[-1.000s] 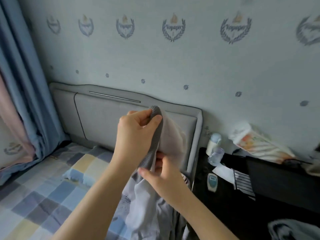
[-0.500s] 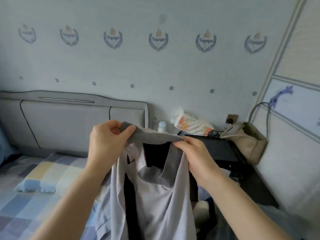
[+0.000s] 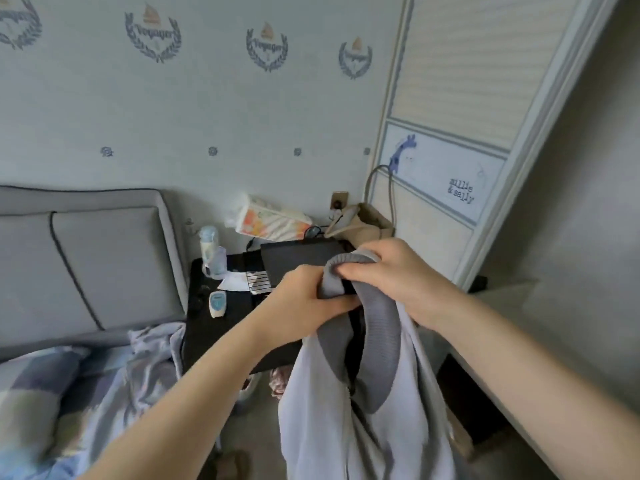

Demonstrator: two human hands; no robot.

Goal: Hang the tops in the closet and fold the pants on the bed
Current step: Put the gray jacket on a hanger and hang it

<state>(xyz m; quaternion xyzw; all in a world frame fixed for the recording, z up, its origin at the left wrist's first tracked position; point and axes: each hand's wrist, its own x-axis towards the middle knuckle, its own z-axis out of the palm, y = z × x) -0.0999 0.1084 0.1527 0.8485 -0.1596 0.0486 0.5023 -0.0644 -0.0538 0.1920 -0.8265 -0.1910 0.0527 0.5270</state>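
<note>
Pale lilac top (image 3: 381, 427); grey ribbed collar (image 3: 377, 327)

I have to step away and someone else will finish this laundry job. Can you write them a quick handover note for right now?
Left hand: grips the grey ribbed collar of the pale top.
Right hand: grips the same collar on the other side; the top hangs below both hands, off the bed.
Closet door is ahead on the right.
Another crumpled garment lies on the bed by the black nightstand; what kind it is cannot be told.
Done: this top picked up.
Left: hang it in the closet. No hanger in view. Then handle the remaining clothes.
</note>
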